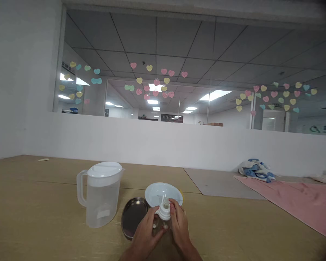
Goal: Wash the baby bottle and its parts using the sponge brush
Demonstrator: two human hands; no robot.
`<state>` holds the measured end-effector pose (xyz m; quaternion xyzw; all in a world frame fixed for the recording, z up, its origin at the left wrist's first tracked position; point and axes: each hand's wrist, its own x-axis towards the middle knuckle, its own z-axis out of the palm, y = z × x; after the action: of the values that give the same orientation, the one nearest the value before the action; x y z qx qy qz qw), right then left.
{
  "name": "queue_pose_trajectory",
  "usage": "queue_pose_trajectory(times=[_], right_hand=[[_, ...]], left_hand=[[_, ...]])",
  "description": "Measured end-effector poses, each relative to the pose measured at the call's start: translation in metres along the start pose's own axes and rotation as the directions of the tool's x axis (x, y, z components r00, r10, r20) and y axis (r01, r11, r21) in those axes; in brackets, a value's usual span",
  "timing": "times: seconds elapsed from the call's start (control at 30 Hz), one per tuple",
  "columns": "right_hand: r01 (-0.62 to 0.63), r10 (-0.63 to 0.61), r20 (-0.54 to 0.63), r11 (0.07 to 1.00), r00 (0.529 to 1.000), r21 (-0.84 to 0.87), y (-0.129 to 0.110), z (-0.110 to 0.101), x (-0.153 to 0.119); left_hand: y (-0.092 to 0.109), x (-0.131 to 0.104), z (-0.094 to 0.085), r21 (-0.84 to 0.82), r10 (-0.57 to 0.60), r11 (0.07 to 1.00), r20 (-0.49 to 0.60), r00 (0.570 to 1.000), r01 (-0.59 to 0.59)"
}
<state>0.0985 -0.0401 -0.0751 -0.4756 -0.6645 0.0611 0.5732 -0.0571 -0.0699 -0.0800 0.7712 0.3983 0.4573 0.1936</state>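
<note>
A small clear bottle with a white collar and a clear spout (164, 211) is upright between my two hands, in front of a white bowl (157, 189). My left hand (147, 232) wraps round its left side, thumb low and fingers near the collar. On the right side, my right hand (180, 224) grips it with the fingertips by the collar. Left of the bowl lies a round metal dish (132, 216), partly behind my left hand. The bottle's lower part is partly hidden and blurred.
A lidded clear pitcher (102, 195) stands on the wooden table (57, 214) at the left. At the right lie a grey mat (225, 184), a pink cloth (290, 201) and a crumpled blue and white cloth (256, 170). A white wall (152, 141) rises behind.
</note>
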Motion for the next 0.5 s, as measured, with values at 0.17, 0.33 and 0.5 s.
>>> queue_pose_trajectory(times=[0.17,0.33,0.5], right_hand=[[0.128,-0.127,0.044,0.992,0.991,-0.016,-0.004,0.000,-0.003],[0.143,-0.147,0.076,0.988,0.986,0.058,-0.002,0.001,-0.005],[0.174,-0.197,0.116,0.968,0.974,0.178,-0.003,-0.003,-0.005]], left_hand=[[-0.005,-0.001,0.002,0.016,0.022,1.000,0.000,1.000,-0.022],[-0.003,-0.001,0.003,-0.008,-0.012,1.000,0.025,1.000,0.013],[0.006,0.000,0.001,-0.032,-0.096,0.995,0.045,0.994,0.098]])
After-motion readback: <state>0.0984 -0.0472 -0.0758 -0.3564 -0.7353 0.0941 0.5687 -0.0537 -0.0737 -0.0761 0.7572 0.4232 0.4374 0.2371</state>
